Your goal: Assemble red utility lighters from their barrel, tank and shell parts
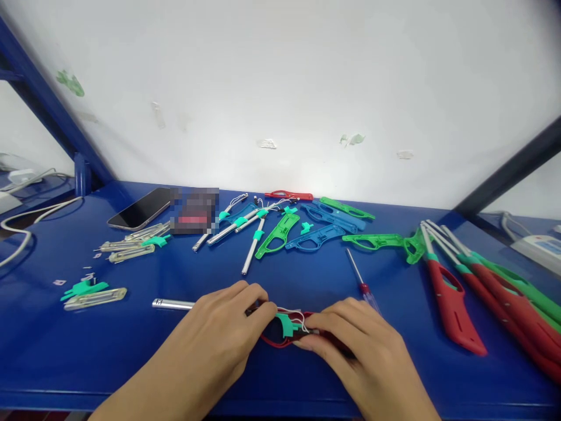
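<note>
Hands [223, 327] [357, 336] on red casing [280, 344], strip of tabletop [289, 377] before front edge [289, 407]

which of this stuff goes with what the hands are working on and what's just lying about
Likely in the job:
red casing, in both hands
teal piece, white wires and metal tube at it
loose green casings, blue casings
clear capsules
screwdriver
red-handled lighters

Apparently just lying about:
phone
blurred item
white cable

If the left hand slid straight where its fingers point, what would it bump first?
Probably the teal piece on the red shell, just beyond the left hand, though depth is hard to judge.
</note>
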{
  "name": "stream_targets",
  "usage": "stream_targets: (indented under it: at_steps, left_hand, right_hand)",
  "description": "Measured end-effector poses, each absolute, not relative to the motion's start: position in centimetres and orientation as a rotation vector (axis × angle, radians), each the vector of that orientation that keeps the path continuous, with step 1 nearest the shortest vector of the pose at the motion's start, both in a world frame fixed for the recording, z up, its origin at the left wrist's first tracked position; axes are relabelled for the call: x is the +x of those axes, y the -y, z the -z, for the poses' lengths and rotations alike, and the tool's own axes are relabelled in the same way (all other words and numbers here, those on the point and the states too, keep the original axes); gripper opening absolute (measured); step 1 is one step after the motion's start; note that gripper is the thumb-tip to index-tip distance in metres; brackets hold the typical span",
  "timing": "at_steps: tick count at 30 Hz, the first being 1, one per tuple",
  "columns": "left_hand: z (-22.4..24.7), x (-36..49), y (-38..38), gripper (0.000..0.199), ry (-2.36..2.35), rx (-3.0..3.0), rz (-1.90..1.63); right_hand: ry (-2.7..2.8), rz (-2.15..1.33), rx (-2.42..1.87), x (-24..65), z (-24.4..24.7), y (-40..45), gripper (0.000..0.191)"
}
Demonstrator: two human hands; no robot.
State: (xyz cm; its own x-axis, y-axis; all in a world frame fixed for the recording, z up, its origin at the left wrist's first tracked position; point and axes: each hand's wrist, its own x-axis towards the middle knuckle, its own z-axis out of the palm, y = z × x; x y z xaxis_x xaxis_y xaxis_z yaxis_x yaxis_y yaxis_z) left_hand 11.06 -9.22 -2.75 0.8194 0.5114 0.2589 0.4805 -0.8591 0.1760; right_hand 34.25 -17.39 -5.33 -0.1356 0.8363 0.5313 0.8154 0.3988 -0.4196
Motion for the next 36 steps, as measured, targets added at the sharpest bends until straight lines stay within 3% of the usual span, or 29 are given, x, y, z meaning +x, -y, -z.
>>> stream_targets:
  at_steps: [19, 24, 36]
  left_hand:
    - [2.61, 10.84, 9.19, 0.040, -0.807, 2.856, -0.442]
    - [3.05, 10.61, 9.15, 0.031, -0.783, 2.859, -0.487]
    - [2.44, 10.53, 9.49, 0.031, -0.803, 2.844, -0.540]
  right_hand:
    - [1.926, -0.029, -1.422, 34.21, 5.17, 17.34, 0.035]
    - [1.932, -0.050, -1.428, 34.33, 5.44, 17.48, 0.030]
    - [1.940, -0.082, -1.461, 34.45, 5.73, 17.60, 0.027]
